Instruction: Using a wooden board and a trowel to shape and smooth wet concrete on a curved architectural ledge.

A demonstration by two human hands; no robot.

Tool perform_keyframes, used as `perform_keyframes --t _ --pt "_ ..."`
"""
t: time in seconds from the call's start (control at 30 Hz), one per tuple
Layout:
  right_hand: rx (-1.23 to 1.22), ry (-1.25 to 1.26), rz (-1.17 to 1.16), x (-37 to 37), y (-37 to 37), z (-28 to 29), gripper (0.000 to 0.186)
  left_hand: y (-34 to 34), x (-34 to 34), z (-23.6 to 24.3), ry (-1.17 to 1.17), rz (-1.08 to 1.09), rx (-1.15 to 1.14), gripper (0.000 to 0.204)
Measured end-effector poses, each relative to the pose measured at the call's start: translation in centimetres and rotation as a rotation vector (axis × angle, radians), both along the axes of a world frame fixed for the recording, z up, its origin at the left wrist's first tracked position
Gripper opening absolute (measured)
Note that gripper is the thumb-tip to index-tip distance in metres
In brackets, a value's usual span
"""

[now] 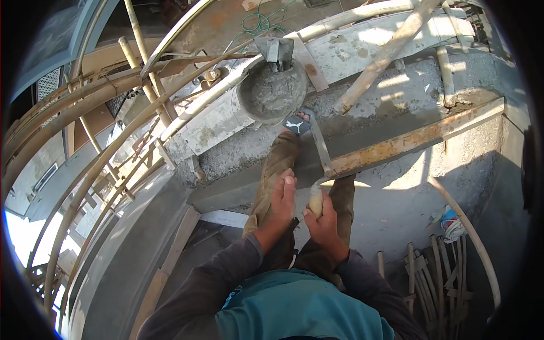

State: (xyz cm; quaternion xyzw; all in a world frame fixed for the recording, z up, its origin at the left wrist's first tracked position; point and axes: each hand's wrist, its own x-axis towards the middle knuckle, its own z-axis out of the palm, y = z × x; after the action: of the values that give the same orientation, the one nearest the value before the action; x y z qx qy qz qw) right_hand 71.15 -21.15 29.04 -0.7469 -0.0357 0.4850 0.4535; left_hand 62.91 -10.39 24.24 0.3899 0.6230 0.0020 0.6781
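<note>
My right hand [323, 224] is closed around the pale handle of a trowel [315, 199]. Its blade is seen nearly edge-on, by the near end of a long wooden board [419, 139]. My left hand [280, 203] hovers over my trouser leg with its fingers stretched out and nothing visible in it. Past my sandalled foot [297, 124], a round basin [240, 96] of wet grey mortar rests on a plank. A grey block-like object [279, 54] stands at the basin's far rim. Smooth grey cement [374, 136] runs along the far side of the board.
Bamboo poles [85, 113] curve along the left, beyond the ledge. A thick pole [391, 56] slants across the far right. Several sticks [436, 277] and a leaning bamboo pole [470, 232] stand at the lower right, near a crumpled bag [451, 225].
</note>
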Motion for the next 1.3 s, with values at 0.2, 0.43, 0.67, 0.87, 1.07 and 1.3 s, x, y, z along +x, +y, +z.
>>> perform_keyframes --t 0.2,0.43,0.67,0.87,1.07,1.3 --pt "-0.26 -0.082 -0.163 1.7 -2.5 -0.8 0.044 13.6 0.6 -13.1 0.379 0.382 0.059 0.109" --pt "-0.453 -0.047 -0.404 1.8 -9.8 -2.4 0.042 16.9 6.3 -14.9 0.247 0.607 0.16 0.046" --pt "-0.498 0.169 -0.76 2.3 -11.8 -1.8 0.034 16.4 14.4 -9.5 0.144 0.551 0.136 0.051" --pt "-0.509 0.16 -0.72 2.3 -12.6 -0.2 0.037 16.9 15.7 -7.2 0.159 0.429 0.081 0.06" --pt "-0.479 0.197 -0.861 0.3 -15.7 0.5 0.037 12.9 17.6 -2.1 0.064 0.228 0.14 0.058" --pt "-0.411 0.344 -1.333 -5.1 -19.5 -0.4 0.027 0.0 19.4 8.7 -0.06 -0.197 0.117 0.053"
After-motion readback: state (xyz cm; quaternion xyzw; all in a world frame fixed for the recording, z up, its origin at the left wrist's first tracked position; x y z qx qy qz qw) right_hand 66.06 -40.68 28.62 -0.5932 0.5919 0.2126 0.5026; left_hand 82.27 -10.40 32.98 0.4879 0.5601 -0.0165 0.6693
